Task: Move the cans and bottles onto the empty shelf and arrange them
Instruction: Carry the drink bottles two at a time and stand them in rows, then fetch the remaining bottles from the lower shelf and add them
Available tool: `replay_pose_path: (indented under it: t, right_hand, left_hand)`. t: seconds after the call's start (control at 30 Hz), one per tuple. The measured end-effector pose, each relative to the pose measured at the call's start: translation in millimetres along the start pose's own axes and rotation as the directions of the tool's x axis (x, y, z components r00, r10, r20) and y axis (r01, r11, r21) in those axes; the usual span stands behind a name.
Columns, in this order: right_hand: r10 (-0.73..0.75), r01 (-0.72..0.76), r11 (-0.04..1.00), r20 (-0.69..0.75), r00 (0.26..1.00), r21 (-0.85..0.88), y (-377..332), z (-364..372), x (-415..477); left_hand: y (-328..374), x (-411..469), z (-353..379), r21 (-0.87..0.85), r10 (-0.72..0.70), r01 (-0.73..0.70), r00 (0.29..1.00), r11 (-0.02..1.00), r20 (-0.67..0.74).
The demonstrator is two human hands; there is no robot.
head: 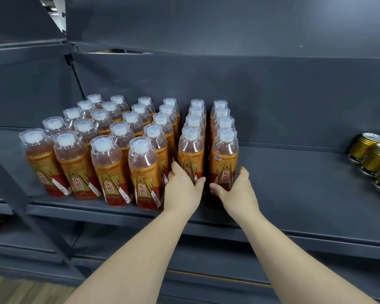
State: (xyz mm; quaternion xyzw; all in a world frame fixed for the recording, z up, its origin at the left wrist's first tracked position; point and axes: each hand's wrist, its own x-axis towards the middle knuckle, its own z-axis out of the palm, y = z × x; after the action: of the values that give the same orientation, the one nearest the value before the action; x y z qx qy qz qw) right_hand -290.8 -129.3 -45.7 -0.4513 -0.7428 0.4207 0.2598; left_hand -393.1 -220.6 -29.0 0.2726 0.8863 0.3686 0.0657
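Several orange drink bottles with clear cap covers stand in rows on the dark grey shelf (294, 178). My left hand (181, 189) grips the base of the front bottle (190, 154) of the second row from the right. My right hand (237, 191) grips the base of the front bottle (225, 156) of the rightmost row. Both bottles stand upright on the shelf, close together. Several gold cans (373, 156) stand at the shelf's far right edge.
Bare shelf surface lies between the bottle rows and the gold cans. A lower shelf (228, 255) runs beneath my forearms. An upper shelf edge (26, 53) hangs at the top left. Wooden floor (20, 290) shows at the bottom left.
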Motion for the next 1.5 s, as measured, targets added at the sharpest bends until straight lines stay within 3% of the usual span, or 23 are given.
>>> replay_pose_path:
  t: [0.23,0.43,0.67,1.0,1.5]
  right_hand:
    - [-0.001,0.001,0.990,0.000,1.000,-0.143,-8,-12,-36]
    - [-0.103,0.095,0.936,-0.006,0.995,-0.338,-17,0,-81]
    - [-0.195,0.239,0.814,0.138,0.971,-0.530,-50,47,-155]
    - [-0.300,0.483,0.682,0.393,0.869,-0.549,-122,161,-244]
    - [-0.415,0.780,0.508,0.689,0.594,-0.366,-220,321,-320]
  left_hand:
    - [-7,-28,-21,0.028,0.101,-0.102,0.994,0.994,0.036]
    - [-35,-61,-53,0.075,0.299,-0.308,0.948,0.948,0.105]
    - [-109,-95,-112,0.206,0.378,-0.404,0.913,0.892,0.152]
    - [-238,-130,-234,0.442,0.177,-0.191,0.981,0.876,0.073]
    - [-383,-157,-373,0.449,-0.136,0.200,0.976,0.871,-0.171]
